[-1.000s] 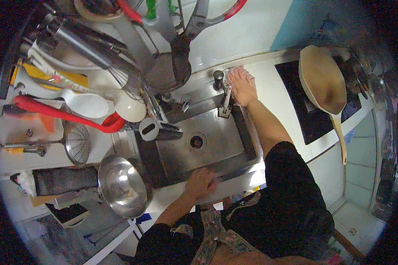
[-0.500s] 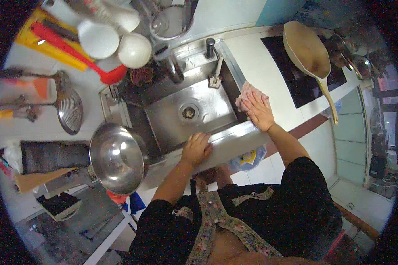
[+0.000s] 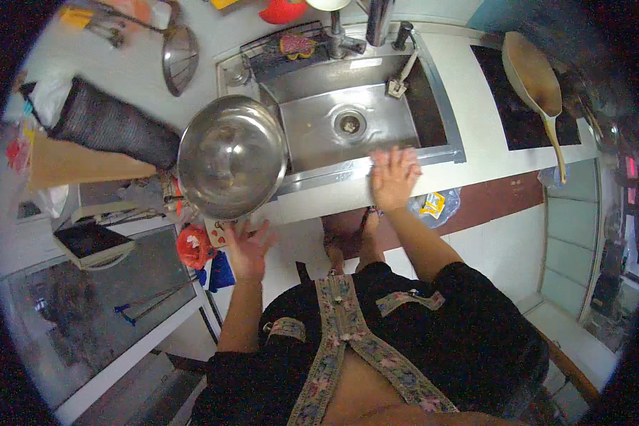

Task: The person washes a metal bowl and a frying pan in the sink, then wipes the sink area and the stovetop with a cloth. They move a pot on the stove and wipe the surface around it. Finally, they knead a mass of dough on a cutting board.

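My right hand [image 3: 395, 177] is over the front rim of the steel sink [image 3: 348, 170], its fingers stretched out and smeared by motion. The pink cloth cannot be made out; whether any of it lies under that hand is hidden. Fingers spread and holding nothing, my left hand [image 3: 247, 252] is just below the near edge of a large steel bowl [image 3: 232, 160]. The bowl stands at the sink's left end, overlapping its corner in view. Inside the sink are a drain [image 3: 349, 124] and a pale-handled brush [image 3: 397, 86] leaning in the far right corner.
Right of the sink, a long-handled pan [image 3: 536, 78] sits on a black cooktop [image 3: 497, 106]. A faucet [image 3: 341, 42] rises behind the basin. At left are a dark ribbed roll [image 3: 113, 124] and a hanging strainer [image 3: 179, 60]. A plastic bag [image 3: 440, 206] shows below the counter.
My right hand has moved left from the counter, where it pressed a pink cloth, to the sink's front rim. My left hand has left the rim for the bowl. The view has shifted.
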